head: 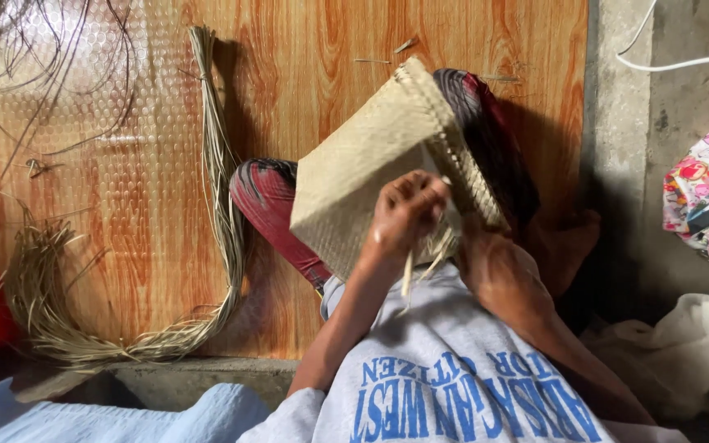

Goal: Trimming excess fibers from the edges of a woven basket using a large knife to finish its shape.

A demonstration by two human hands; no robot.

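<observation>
Centrally, one woven basket (pixel 363 176) is held over the lap: the left hand (pixel 404 213) is closed on pale strips (pixel 408 275) at its lower rim, while the right hand is hidden behind the basket, so its grip cannot be told. The basket is tilted, its long axis running from lower left to upper right and its braided rim turned to the right. One long bundle of dried leaves (pixel 223 205) is seen curving over the wood-patterned floor (pixel 125 205) at the left, well apart from the basket.
</observation>
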